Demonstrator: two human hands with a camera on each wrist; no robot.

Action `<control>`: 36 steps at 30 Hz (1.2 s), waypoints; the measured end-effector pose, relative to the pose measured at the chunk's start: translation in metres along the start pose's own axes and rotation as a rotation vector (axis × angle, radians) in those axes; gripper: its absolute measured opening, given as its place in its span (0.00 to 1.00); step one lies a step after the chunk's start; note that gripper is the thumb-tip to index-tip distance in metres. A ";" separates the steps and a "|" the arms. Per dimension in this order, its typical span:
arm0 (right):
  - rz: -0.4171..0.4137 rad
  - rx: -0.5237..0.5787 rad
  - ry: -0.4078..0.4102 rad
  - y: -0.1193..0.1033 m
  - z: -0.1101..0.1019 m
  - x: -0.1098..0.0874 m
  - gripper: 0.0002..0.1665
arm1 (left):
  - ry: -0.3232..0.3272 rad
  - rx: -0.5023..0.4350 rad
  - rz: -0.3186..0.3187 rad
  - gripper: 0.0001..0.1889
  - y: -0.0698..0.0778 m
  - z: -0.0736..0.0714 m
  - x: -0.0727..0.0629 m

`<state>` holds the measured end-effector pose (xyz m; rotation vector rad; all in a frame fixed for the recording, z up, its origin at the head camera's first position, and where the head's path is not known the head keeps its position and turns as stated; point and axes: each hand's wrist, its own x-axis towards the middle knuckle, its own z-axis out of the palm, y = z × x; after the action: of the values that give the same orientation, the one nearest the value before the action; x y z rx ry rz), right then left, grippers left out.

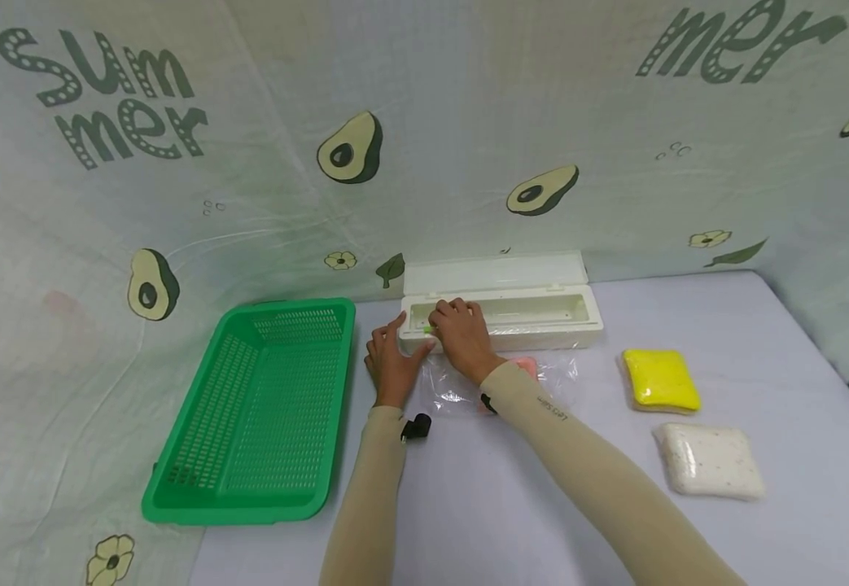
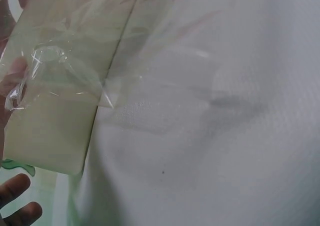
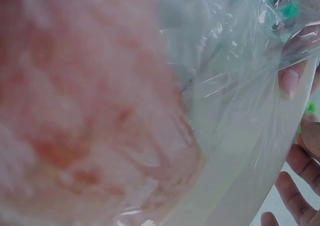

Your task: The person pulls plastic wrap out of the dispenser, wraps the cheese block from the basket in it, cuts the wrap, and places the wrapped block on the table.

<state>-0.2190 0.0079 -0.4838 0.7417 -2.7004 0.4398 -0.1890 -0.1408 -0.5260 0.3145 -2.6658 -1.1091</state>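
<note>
A long white cling film dispenser (image 1: pixel 541 338) stands at the back of the table with its lid (image 1: pixel 497 273) raised. Clear film (image 1: pixel 446 391) hangs from its front edge and spreads over a pink packet (image 1: pixel 525 366), mostly hidden beneath my right forearm. My left hand (image 1: pixel 392 366) grips the dispenser's left end, thumb at the front against the film. My right hand (image 1: pixel 461 334) bends over the front rim near that end, its fingers pinching a small green slider (image 1: pixel 429 330). Close up in the right wrist view are the pink packet (image 3: pixel 90 111) and wrinkled film (image 3: pixel 235 96).
To the left lies a green plastic basket (image 1: pixel 277 415). A yellow packet (image 1: pixel 660 380) and a white packet (image 1: pixel 711 460) rest on the right side of the table. Behind the dispenser hangs a printed cloth (image 1: pixel 439 122).
</note>
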 end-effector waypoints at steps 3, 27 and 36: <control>0.001 -0.003 -0.016 0.001 -0.001 0.000 0.08 | -0.001 0.007 -0.003 0.42 0.001 0.001 0.001; 0.063 0.068 -0.029 -0.002 0.001 0.000 0.07 | 0.003 -0.011 -0.010 0.43 0.004 0.001 -0.003; 0.070 0.096 -0.041 -0.011 0.003 0.007 0.07 | 0.035 -0.015 0.045 0.42 0.001 0.007 0.000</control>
<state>-0.2197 -0.0052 -0.4813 0.6896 -2.7666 0.5805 -0.1913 -0.1356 -0.5303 0.2677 -2.6198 -1.0994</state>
